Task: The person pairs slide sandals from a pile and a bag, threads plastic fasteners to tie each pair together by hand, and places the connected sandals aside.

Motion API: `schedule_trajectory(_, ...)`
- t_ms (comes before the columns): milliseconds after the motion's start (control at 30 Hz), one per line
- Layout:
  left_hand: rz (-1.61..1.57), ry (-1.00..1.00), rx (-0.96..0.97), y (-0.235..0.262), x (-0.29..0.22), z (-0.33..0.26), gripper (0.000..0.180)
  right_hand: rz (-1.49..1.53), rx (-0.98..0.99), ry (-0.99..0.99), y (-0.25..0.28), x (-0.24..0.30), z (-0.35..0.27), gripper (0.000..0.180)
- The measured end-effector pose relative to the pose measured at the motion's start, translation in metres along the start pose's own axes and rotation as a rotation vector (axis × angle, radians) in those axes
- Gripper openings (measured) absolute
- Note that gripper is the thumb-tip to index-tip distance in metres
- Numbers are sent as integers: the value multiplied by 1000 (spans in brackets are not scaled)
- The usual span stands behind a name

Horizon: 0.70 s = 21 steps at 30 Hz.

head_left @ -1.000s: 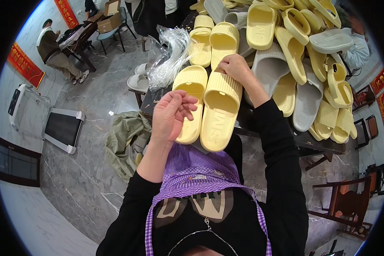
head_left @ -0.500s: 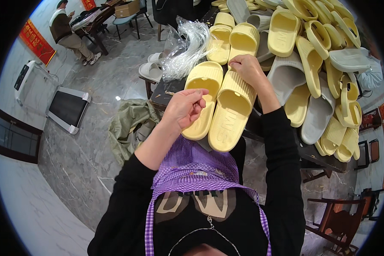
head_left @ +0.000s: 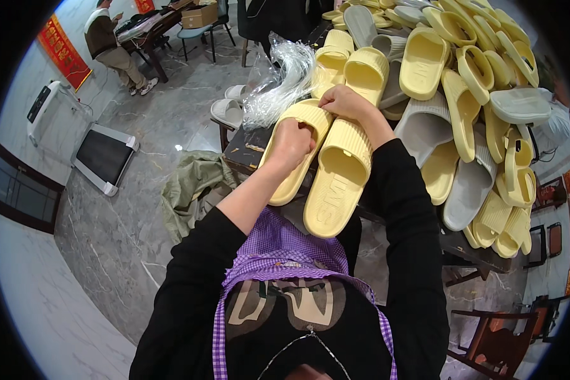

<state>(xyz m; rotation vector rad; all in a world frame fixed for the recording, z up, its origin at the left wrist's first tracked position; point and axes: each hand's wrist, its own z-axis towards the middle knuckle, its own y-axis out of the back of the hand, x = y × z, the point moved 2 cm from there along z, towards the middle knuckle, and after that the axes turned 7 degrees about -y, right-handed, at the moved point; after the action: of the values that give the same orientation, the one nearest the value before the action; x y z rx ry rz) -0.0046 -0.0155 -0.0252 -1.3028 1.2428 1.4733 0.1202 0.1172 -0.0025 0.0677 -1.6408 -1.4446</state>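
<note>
Two pale yellow foam slippers lie side by side at the near edge of a dark table [head_left: 244, 155]. My left hand [head_left: 291, 144] is closed on the strap of the left yellow slipper [head_left: 296, 177]. My right hand [head_left: 343, 103] rests over the strap end of the right yellow slipper [head_left: 337, 180], fingers curled on it. Both forearms are in black sleeves, with a purple checked apron below.
A big heap of yellow and grey slippers [head_left: 462, 95] covers the table to the right and behind. A bundle of clear plastic bags [head_left: 282, 79] lies at the back left. An olive sack [head_left: 193, 187] lies on the grey floor. A person [head_left: 111, 41] sits far off.
My left hand dropped from above the left slipper onto its strap and closed on it. My right hand stays on the right slipper. The view shifted down and closer.
</note>
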Motion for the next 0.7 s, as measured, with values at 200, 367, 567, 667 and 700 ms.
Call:
schedule_trajectory(200,-271,151,-292,-19,42,28,8,291,339,-282,10,5,-4,20)
schedule_trajectory(367,352,-267,158,-33,79,75,12,514,385,-397,7,0,-9,19)
schedule_trajectory(567,-720,230,168,-28,17,46,21,683,499,-392,3,3,-2,21)
schedule_trajectory(667,-673,272,85,-27,-4,31,19,695,533,-394,1,-5,-1,20)
schedule_trajectory(700,-652,290,43,-25,-9,28,19,699,521,-398,1,-5,0,19)
